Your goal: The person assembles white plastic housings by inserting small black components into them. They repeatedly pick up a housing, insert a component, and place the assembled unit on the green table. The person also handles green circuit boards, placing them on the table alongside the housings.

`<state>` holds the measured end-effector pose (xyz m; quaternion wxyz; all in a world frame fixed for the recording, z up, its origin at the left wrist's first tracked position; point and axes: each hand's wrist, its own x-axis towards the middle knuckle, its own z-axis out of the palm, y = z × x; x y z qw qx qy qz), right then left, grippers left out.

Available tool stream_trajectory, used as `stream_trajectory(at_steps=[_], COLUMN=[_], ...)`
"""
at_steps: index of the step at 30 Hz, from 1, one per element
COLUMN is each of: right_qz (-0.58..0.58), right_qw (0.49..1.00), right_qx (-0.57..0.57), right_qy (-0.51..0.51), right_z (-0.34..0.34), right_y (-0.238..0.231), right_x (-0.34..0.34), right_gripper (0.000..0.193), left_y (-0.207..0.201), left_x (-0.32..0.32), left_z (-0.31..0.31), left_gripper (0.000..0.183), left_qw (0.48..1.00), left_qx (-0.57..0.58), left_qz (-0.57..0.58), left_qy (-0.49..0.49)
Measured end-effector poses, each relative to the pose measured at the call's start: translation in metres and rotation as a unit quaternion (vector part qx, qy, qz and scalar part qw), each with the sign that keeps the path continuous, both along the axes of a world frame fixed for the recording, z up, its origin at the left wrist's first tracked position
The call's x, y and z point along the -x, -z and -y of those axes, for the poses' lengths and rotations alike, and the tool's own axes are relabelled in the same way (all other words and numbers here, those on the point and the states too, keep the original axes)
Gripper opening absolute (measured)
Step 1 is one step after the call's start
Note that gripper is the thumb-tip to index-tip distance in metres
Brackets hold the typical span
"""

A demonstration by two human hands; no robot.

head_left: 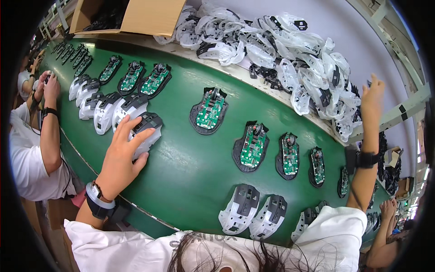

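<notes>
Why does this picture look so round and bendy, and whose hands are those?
There's no robot here! A person wears a camera on their head, looking down, and its very wide lens bends straight edges.

Those are the person's own bare hands. The left hand spreads its fingers over a white-and-grey shell at the end of a row; I can't tell whether it grips it. The right hand reaches up beside a pile of white shells. Something dark at its fingertips is too small to make out.

On the green table lie dark bases with green circuit boards and more shells. The hands at the far left belong to somebody else.
</notes>
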<state>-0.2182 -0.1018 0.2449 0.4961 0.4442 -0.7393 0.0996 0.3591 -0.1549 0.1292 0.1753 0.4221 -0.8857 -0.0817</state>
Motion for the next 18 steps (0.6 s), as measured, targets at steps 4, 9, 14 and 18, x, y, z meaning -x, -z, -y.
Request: stream_trajectory(at_steps=[4, 9, 14, 18], right_qz=[0.122, 0.110, 0.127, 0.140], right_qw=[0.951, 0.809, 0.797, 0.817], right_qx=[-0.003, -0.262, -0.422, -0.346], right_qy=[-0.282, -0.515, -0.413, -0.440], right_z=[0.036, 0.156, 0.191, 0.149], right_y=[-0.004, 0.088, 0.119, 0.100], right_x=[-0.101, -0.156, -0.154, -0.156], right_gripper=[0.029, 0.038, 0.026, 0.018], left_y=[-0.014, -0.029, -0.010, -0.003], left_x=[-0.001, 0.030, 0.050, 0.057], left_z=[-0.001, 0.009, 0.023, 0.015], left_gripper=[0.055, 0.055, 0.066, 0.061], left_qw=[0.992, 0.612, 0.335, 0.413], left_qx=[-0.040, -0.541, -0.705, -0.710], left_qz=[-0.122, -0.575, -0.619, -0.553], left_qy=[-0.020, 0.033, 0.086, 0.136])
